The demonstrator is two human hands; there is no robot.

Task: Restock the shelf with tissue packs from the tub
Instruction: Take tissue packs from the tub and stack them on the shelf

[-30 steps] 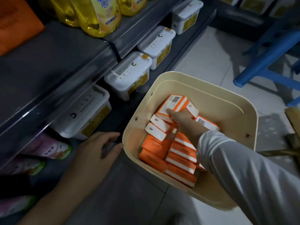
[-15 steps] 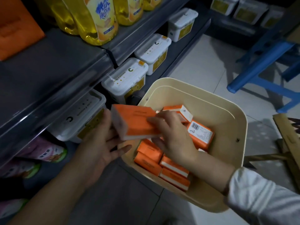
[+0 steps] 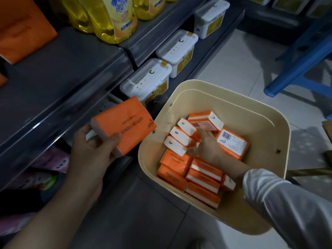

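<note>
A cream tub [image 3: 280, 123] stands on the floor with several orange-and-white tissue packs [image 3: 203, 178] inside. My left hand [image 3: 91, 155] grips one orange tissue pack [image 3: 125, 123] just left of the tub, in front of the dark shelf [image 3: 59, 81]. My right hand [image 3: 206, 146] reaches down into the tub and lies among the packs, its fingers against one near the tub's middle [image 3: 204, 125]. Whether they grip it is hidden.
White lidded boxes [image 3: 149, 79] line the lower shelf. Yellow bottles [image 3: 115, 17] stand on the shelf above, next to an orange pack [image 3: 19, 27]. Pink packages [image 3: 53, 159] lie at the lower left. A blue stool [image 3: 301, 56] stands on the tiled floor at the right.
My right hand lifted a pack out of the tub and passed it to my left hand, which now holds it. My right hand has gone back down into the tub.
</note>
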